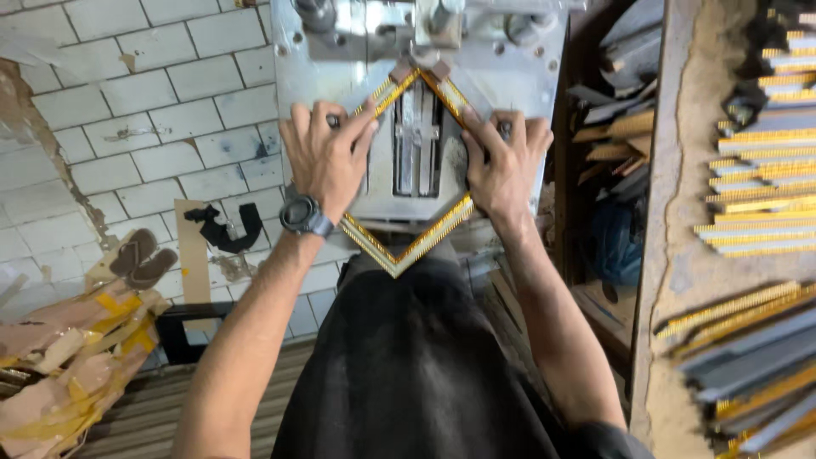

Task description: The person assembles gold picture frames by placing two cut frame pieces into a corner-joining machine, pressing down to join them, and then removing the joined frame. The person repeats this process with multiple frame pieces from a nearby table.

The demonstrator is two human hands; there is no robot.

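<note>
A small square picture frame (406, 248) with gold patterned moulding lies corner-up like a diamond on the metal plate of a frame-joining machine (297, 76). Its far corner sits under the machine's clamp head (420, 66). My left hand (327, 157) presses flat on the frame's left side; a dark wristwatch (302, 216) is on that wrist. On the frame's right side my right hand (503, 161) presses down the same way. The near corner of the frame juts past the plate's front edge toward my dark apron (408, 365).
A rough wooden shelf (680, 212) on the right holds stacks of gold moulding strips (761, 178) and grey strips (748, 357). Cardboard scraps (76, 365) and a pair of sandals (140, 255) lie on the white tiled floor (127, 110) at left.
</note>
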